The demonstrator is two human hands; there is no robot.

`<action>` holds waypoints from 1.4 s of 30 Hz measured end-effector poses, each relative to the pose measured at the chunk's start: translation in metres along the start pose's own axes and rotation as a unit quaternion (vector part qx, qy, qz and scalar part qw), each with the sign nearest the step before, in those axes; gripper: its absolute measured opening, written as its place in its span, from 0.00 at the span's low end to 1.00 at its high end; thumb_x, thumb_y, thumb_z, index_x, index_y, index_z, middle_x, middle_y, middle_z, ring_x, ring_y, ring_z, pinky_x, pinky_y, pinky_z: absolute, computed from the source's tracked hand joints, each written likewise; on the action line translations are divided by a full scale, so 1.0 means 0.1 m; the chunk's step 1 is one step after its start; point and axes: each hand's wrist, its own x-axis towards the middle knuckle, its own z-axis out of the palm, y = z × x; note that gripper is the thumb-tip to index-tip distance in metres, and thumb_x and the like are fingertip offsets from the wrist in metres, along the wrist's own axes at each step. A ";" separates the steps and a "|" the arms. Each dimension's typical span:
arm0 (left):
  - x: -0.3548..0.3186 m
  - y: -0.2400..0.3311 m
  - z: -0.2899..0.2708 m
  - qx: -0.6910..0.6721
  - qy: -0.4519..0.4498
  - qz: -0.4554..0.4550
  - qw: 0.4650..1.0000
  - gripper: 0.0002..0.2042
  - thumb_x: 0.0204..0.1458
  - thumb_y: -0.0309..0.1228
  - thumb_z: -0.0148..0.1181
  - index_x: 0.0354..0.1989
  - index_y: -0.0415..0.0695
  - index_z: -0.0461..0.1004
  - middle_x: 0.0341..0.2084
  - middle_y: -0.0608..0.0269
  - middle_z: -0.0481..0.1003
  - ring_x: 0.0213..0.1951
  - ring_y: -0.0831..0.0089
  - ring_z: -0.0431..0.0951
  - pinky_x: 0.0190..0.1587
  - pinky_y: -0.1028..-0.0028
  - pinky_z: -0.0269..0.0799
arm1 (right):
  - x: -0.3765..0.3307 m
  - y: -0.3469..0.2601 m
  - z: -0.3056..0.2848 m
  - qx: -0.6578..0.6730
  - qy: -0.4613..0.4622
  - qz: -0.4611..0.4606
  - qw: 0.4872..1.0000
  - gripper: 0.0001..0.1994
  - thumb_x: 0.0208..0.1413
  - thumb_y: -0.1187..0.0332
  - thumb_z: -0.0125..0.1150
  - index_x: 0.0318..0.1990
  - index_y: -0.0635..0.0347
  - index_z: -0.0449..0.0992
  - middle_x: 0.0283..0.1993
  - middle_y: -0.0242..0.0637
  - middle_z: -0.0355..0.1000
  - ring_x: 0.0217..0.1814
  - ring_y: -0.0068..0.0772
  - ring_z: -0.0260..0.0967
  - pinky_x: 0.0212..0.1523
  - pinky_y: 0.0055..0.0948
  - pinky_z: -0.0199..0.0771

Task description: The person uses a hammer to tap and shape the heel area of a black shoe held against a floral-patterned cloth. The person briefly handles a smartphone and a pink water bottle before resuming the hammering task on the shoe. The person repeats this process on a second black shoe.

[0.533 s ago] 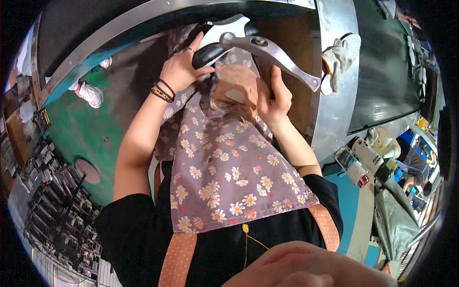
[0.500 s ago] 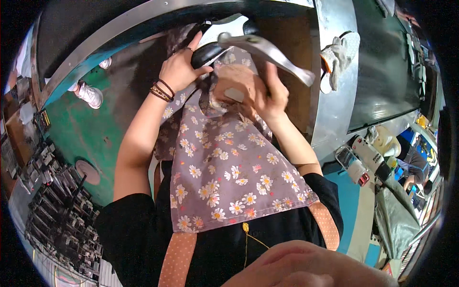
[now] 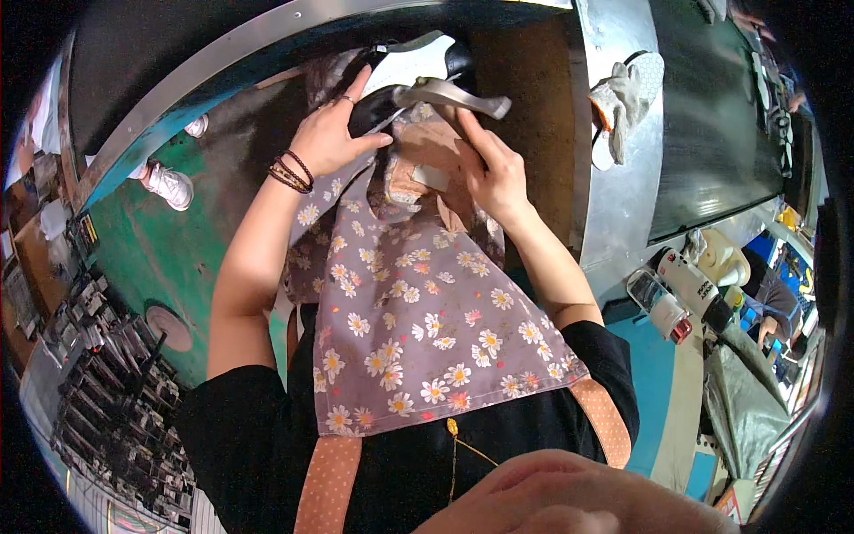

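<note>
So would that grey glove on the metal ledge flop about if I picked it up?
Probably: the grey glove lies crumpled in soft folds, so it should droop. It looks like cloth, so it's likely light. Having no round shape, it probably wouldn't roll if pushed.

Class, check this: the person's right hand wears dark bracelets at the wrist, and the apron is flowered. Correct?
Not quite: the left hand wears the dark bracelets at the wrist, as the head view shows. The apron is flowered.

Smooth metal bar, matt cloth apron
</note>
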 end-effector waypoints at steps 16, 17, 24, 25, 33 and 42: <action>-0.02 -0.25 0.09 -0.099 -0.033 0.072 0.992 0.51 0.43 0.39 0.71 0.73 0.60 0.39 0.48 0.41 0.74 0.51 0.46 0.73 0.52 0.59 0.70 | -0.03 -0.30 0.05 -0.099 -0.086 -0.074 0.989 0.32 0.42 0.77 0.61 0.60 0.45 0.70 0.29 0.37 0.67 0.24 0.41 0.71 0.26 0.37 0.76; -0.02 -0.26 0.12 -0.073 -0.018 0.085 0.993 0.51 0.43 0.38 0.70 0.73 0.60 0.39 0.48 0.41 0.74 0.51 0.46 0.73 0.52 0.59 0.70 | -0.01 -0.32 0.03 -0.099 -0.091 -0.077 0.988 0.33 0.43 0.77 0.60 0.61 0.43 0.69 0.29 0.36 0.67 0.24 0.40 0.71 0.25 0.36 0.76; -0.02 -0.22 0.02 -0.078 -0.016 0.128 0.989 0.50 0.44 0.32 0.66 0.73 0.59 0.37 0.53 0.42 0.71 0.53 0.45 0.72 0.56 0.59 0.68 | -0.13 -0.41 0.04 -0.034 -0.031 -0.109 0.993 0.33 0.44 0.75 0.62 0.62 0.41 0.69 0.27 0.33 0.66 0.26 0.38 0.69 0.28 0.37 0.73; -0.03 -0.22 0.03 -0.061 -0.017 0.120 0.991 0.50 0.44 0.32 0.66 0.73 0.60 0.37 0.53 0.42 0.70 0.53 0.46 0.72 0.56 0.59 0.68 | -0.11 -0.34 0.08 -0.057 -0.053 -0.109 0.991 0.32 0.43 0.75 0.63 0.61 0.41 0.70 0.26 0.32 0.65 0.25 0.38 0.69 0.27 0.37 0.73; -0.06 -0.12 0.00 -0.027 -0.028 0.043 0.998 0.51 0.42 0.28 0.68 0.72 0.62 0.39 0.57 0.42 0.67 0.57 0.48 0.69 0.59 0.61 0.65 | -0.14 -0.14 0.16 0.004 0.092 -0.117 0.989 0.17 0.49 0.82 0.61 0.48 0.67 0.73 0.38 0.52 0.76 0.35 0.51 0.76 0.34 0.36 0.76; -0.04 -0.22 -0.03 -0.031 -0.037 0.044 0.998 0.52 0.42 0.26 0.66 0.73 0.64 0.38 0.54 0.42 0.70 0.55 0.47 0.70 0.58 0.61 0.66 | -0.11 -0.16 0.10 0.055 0.172 -0.091 0.979 0.25 0.52 0.85 0.54 0.61 0.71 0.65 0.53 0.60 0.72 0.54 0.44 0.74 0.51 0.31 0.73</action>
